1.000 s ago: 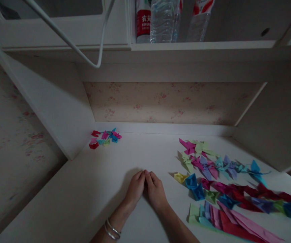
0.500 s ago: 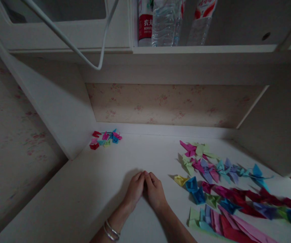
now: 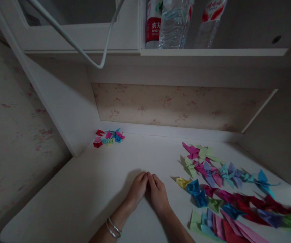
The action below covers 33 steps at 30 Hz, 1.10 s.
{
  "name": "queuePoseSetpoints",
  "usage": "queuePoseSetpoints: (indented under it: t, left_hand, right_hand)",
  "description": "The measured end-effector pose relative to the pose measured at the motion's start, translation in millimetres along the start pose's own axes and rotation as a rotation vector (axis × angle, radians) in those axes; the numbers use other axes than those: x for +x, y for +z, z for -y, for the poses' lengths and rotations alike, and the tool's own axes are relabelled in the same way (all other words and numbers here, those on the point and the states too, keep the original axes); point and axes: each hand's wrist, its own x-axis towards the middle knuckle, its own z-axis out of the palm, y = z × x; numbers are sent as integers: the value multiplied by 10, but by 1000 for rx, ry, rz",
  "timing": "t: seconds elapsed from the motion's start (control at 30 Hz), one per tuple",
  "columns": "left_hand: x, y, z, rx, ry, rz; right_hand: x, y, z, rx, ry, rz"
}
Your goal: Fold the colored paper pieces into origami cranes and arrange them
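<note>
My left hand (image 3: 137,189) and my right hand (image 3: 158,195) meet over the white desk, thumbs and fingertips touching. Both are closed, the fingers curled under. Whatever they pinch, if anything, is hidden behind the knuckles. Two silver bangles (image 3: 113,227) circle my left wrist. Closest to my right hand lie a yellow folded paper piece (image 3: 182,182) and a blue folded paper piece (image 3: 197,193), at the left end of a row of folded papers. Below that row, flat folded papers (image 3: 217,222) in green, blue, pink and red overlap like a fan.
Paper cranes (image 3: 212,172) in several colours line the desk (image 3: 84,199) on the right. Small folded papers (image 3: 110,137) sit in the far left corner. Plastic bottles (image 3: 174,25) stand on the shelf above, and a white bent lamp arm or cable (image 3: 84,57) hangs in front.
The view has shifted slightly, so the desk and cabinet appear a little further right. My hands stay together, with hardly any movement of the fingers.
</note>
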Motion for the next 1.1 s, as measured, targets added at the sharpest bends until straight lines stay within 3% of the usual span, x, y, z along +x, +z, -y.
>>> queuePoseSetpoints:
  t: [1.1]
  left_hand:
    - [-70, -19, -28, 56, 16, -16]
  right_hand:
    - [-62, -4, 12, -41, -27, 24]
